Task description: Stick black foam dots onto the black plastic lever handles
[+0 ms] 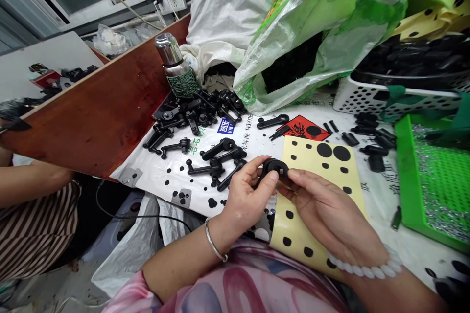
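My left hand (249,188) is closed around a black plastic part (275,167) with a rounded end and a recess, thumb on its face. At the right edge of the same part, the fingertips of my right hand (321,205) pinch it; some fingers are hidden beneath. Below both hands lies a yellow backing sheet (323,172) bearing black round and squarish stickers. Left of my hands, several black plastic arms with ball ends (220,156) lie loose. A larger pile of similar black arms (198,112) sits farther back.
A steel flask (172,56) stands by a brown board (91,117). At the back is a green-white plastic bag (323,24). On the right are a green tray (407,181) of small metal screws and a white basket (362,95) of black parts. Another person's arm (40,178) shows at left.
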Available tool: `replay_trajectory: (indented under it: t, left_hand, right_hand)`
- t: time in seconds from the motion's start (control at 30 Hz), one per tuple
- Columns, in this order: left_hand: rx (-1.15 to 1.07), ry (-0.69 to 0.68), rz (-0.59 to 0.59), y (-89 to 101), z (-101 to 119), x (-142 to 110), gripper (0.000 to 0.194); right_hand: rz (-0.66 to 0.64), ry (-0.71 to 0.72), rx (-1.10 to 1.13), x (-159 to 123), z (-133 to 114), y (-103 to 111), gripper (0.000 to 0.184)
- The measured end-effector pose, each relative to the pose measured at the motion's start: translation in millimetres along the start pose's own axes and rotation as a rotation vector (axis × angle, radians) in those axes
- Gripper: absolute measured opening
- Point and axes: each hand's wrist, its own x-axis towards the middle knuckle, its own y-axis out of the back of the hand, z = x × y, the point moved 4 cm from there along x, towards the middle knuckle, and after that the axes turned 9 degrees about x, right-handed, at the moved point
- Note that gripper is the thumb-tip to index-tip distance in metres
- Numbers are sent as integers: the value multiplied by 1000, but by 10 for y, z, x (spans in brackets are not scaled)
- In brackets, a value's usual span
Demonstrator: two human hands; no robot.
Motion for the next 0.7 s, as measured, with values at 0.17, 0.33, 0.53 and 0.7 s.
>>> replay_trajectory:
  t: [0.17, 0.33, 0.53, 0.7]
  left_hand:
    - [-3, 8, 13, 3, 5, 14, 38]
    - [-16, 44, 17, 7, 24, 20, 37]
    - [-20, 56, 16, 12, 34, 5, 36]
    - [-19, 35, 25, 11, 32, -8, 40]
  right_hand:
    - [-16, 9, -13, -12, 0, -22, 14]
    - [18, 31, -23, -32, -14, -52, 17]
    - [153, 98, -92, -35, -19, -9, 26]
    - [199, 164, -151, -14, 0, 63, 27]
